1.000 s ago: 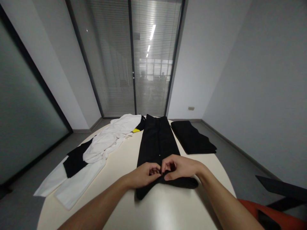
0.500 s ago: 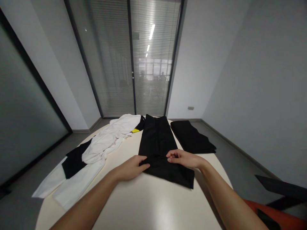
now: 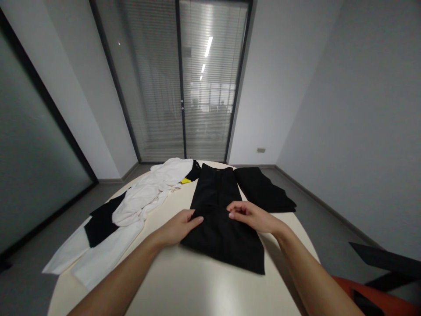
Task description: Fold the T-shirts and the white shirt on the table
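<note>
A long black garment (image 3: 217, 188) lies lengthwise on the pale table, with a waistband-like edge and a small label at its far end. Its near part flares out to a wide hem. My left hand (image 3: 179, 226) grips its left edge, thumb on top and the fingertips partly hidden. On the right, my right hand (image 3: 251, 215) has its fingers curled and thumb drawn in, pinching the cloth near the crosswise fold. Whether the garment is trousers or a skirt I cannot tell.
A folded black garment (image 3: 263, 188) lies to the right on the table (image 3: 194, 285). Crumpled white clothing (image 3: 154, 188) covers the left side, with a black piece (image 3: 101, 228) and a yellow patch (image 3: 186, 180) beside it. An orange chair (image 3: 371, 296) stands at lower right.
The black garment has slid toward me at its far end, and its near part has spread leftward and nearer. My left hand has shifted slightly left; my right hand has barely moved.
</note>
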Motion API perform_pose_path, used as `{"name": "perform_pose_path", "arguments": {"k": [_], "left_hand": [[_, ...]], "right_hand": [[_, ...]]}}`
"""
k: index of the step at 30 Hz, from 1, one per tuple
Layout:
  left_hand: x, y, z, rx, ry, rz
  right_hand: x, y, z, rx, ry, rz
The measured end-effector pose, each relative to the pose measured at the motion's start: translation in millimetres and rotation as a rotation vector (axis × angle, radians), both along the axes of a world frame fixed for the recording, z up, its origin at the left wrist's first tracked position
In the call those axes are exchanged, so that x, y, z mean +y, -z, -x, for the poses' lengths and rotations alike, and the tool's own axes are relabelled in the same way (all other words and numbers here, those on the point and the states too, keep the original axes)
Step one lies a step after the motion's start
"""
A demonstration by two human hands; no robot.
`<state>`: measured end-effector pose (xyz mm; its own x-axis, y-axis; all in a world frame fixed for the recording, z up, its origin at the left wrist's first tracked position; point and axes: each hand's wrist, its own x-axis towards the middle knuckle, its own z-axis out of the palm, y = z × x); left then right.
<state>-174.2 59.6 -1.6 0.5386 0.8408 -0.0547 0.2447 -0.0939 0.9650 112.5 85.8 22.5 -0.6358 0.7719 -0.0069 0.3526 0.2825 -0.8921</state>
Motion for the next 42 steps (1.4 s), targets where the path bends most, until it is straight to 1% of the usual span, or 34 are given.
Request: {"name": "perform_pose_path", "arguments": {"k": [1, 3, 4, 6, 9, 12, 14, 15, 17, 19, 21, 23, 24, 25, 27, 29, 32, 34, 36, 37, 39, 40, 42], "left_hand": [[2.0, 2.7, -1.7, 0.01, -0.061, -0.062], [6.0, 8.0, -2.9, 0.02, -0.105, -0.13], [7.6, 10.2, -2.4, 0.029, -0.101, -0.134], [9.5, 12.7, 0.4, 0.064, -0.067, -0.101], [8.7, 13.0, 6.8, 0.096, 0.05, -0.02], [4.4, 12.6, 12.4, 0.175, 0.168, 0.136], [1.1, 11.9, 13.7, 0.206, 0.175, 0.271], [-0.3, 10.8, 13.4, 0.177, 0.159, 0.315], [-1.6, 6.8, 11.4, 0.023, 0.11, 0.327], [-0.4, 2.1, 8.6, -0.161, 0.034, 0.265], [3.6, 0.4, 6.3, -0.274, -0.04, 0.176], [9.2, 4.8, 5.3, -0.289, -0.094, 0.096], [12.0, 9.1, 5.3, -0.264, -0.121, 0.059], [14.4, 14.2, 5.6, -0.225, -0.15, 0.027], [17.1, 23.7, 6.9, -0.126, -0.201, -0.021], [16.4, 28.2, 9.1, -0.067, -0.186, -0.005], [10.3, 22.7, 12.8, -0.036, -0.053, 0.091], [5.8, 15.8, 14.4, 0.036, 0.03, 0.12], [3.4, 11.6, 14.7, 0.107, 0.076, 0.111], [3.3, 11.2, 14.3, 0.112, 0.083, 0.086], [4.9, 13.6, 12.9, 0.103, 0.037, -0.041], [6.2, 15.8, 12.0, 0.119, -0.016, -0.142], [9.0, 21.0, 10.8, 0.216, -0.139, -0.366]], "right_hand": [[3.9, 4.2, -0.5, -0.009, 0.06, -0.088], [10.6, 13.4, 0.5, -0.043, 0.123, -0.232], [12.7, 17.7, 2.0, -0.063, 0.123, -0.28], [14.2, 24.1, 5.7, -0.108, 0.08, -0.308], [10.0, 26.6, 10.1, -0.167, 0.001, -0.236], [2.6, 22.9, 11.0, -0.168, -0.094, -0.062], [-1.4, 19.2, 10.5, -0.15, -0.166, 0.044], [-2.5, 17.4, 10.3, -0.138, -0.186, 0.067], [-2.4, 14.5, 10.0, -0.103, -0.154, 0.033], [1.1, 13.2, 10.2, -0.062, -0.018, -0.08], [7.4, 14.7, 11.2, -0.047, 0.15, -0.228], [15.1, 19.8, 12.9, -0.066, 0.264, -0.364], [19.0, 23.6, 13.9, -0.081, 0.291, -0.412], [22.6, 28.0, 15.0, -0.099, 0.297, -0.439], [28.1, 37.4, 16.8, -0.138, 0.265, -0.433], [30.4, 44.8, 17.3, -0.179, 0.215, -0.393], [27.0, 47.2, 14.0, -0.217, 0.148, -0.329], [21.2, 42.8, 10.1, -0.234, 0.063, -0.257], [14.9, 35.5, 6.6, -0.237, -0.024, -0.182], [12.2, 31.6, 5.7, -0.228, -0.046, -0.167], [9.2, 24.9, 6.0, -0.193, -0.018, -0.21], [9.0, 22.8, 7.0, -0.18, 0.023, -0.263], [11.1, 22.2, 9.8, -0.184, 0.108, -0.389]]}}
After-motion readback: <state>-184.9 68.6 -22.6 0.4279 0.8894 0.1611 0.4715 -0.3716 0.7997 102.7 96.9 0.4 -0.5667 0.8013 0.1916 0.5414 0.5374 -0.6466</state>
